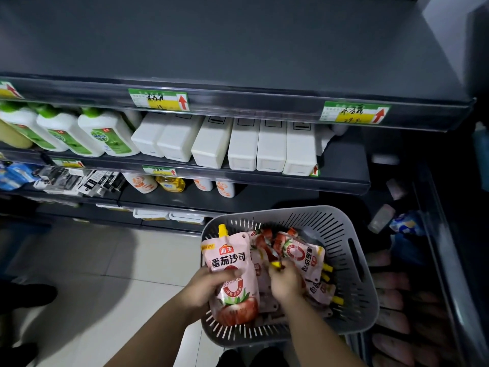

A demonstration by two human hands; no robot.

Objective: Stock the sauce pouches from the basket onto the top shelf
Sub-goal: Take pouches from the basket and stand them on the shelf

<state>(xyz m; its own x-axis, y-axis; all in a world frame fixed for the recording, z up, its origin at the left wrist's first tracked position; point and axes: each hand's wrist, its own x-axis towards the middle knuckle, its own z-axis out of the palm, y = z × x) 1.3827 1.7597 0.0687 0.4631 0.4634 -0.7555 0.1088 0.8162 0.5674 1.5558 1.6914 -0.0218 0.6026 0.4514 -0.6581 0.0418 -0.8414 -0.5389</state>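
A grey slotted basket [352,250] sits low at the right, holding several pink tomato sauce pouches with yellow caps. My left hand [209,287] grips one upright pouch [232,260] at the basket's left side, thumb across its front. My right hand [285,283] reaches down into the pile and pinches the yellow cap of another pouch [275,264]. More pouches [309,256] lie flat toward the basket's right. The dark grey top shelf [238,49] spans the upper part of the view and bears nothing that I can see.
Below the top shelf stand green-capped white bottles [105,133] and a row of white boxes [243,144]. Lower shelves hold bottles and small packets. Price tags line the shelf edges. A tiled floor [105,260] lies at the left; a dark rack with goods stands at the right.
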